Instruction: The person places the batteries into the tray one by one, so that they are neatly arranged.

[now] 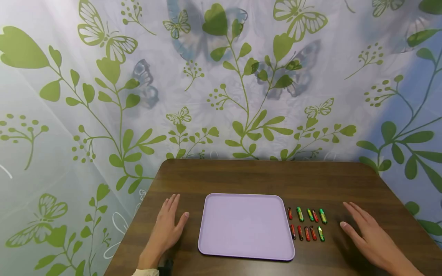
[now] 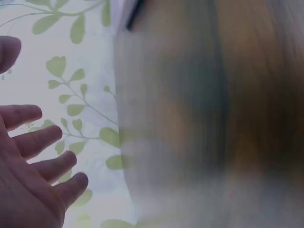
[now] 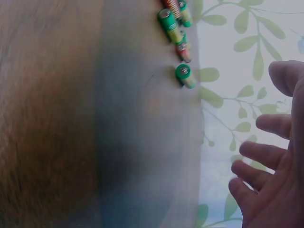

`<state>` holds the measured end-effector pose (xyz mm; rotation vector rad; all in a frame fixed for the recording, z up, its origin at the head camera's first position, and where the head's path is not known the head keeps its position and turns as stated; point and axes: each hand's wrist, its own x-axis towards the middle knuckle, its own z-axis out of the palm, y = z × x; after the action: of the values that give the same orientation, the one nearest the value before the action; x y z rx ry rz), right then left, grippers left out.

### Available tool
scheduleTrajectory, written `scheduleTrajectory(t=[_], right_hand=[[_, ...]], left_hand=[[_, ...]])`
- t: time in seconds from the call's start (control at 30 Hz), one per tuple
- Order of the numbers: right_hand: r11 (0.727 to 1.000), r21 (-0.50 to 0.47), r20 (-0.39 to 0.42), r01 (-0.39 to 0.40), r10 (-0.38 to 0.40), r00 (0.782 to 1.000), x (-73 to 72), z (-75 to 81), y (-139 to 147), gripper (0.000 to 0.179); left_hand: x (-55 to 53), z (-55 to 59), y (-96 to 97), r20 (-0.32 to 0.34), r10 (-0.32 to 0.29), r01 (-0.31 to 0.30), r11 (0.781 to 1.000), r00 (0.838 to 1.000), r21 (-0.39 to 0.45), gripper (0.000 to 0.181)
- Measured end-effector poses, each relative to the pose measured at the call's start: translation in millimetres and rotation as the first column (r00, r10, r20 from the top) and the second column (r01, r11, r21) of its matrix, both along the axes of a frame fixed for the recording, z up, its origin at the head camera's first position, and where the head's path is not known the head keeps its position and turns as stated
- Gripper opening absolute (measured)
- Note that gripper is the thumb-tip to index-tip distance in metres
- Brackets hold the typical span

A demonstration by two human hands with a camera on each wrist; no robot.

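A flat lilac tray (image 1: 246,226) with a low rim lies on the table, nothing on it. Just right of it are several batteries in two rows, red ones (image 1: 307,234) and green ones (image 1: 322,216). Green batteries (image 3: 168,23) also show at the top of the right wrist view. My left hand (image 1: 167,226) is left of the tray, fingers extended and thumb apart, holding nothing. To the right of the batteries, my right hand (image 1: 367,235) has its fingers extended and is likewise bare, apart from them.
The dark wooden table (image 1: 241,174) has rounded far corners. Behind it and along the left hangs a pale curtain (image 1: 214,115) printed with green leaves and butterflies. A dark band (image 1: 166,266) circles my left wrist.
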<state>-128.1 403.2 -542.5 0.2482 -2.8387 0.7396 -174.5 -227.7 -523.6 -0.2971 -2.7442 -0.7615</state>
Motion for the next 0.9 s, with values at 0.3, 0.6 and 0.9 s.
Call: scheduleTrajectory(t=[0.3, 0.6, 0.9], right_hand=[[0.999, -0.033, -0.045, 0.026, -0.028, 0.999, 7.2, 10.0, -7, 0.067], [0.997, -0.073, -0.049, 0.03, -0.034, 0.998, 10.1, 14.0, -17, 0.061], [0.996, -0.088, 0.001, 0.006, -0.006, 1.0, 11.1, 8.0, -28, 0.058]], left_hand=[[14.5, 1.0, 14.9, 0.001, -0.06, 0.058, 0.965, 0.998, 0.257, 0.072], [24.4, -11.8, 35.6, -0.006, -0.073, 0.071, 0.948, 0.997, 0.311, 0.062], [32.0, -19.9, 44.8, 0.112, -0.141, 0.1, 0.946, 0.984, 0.31, 0.058]])
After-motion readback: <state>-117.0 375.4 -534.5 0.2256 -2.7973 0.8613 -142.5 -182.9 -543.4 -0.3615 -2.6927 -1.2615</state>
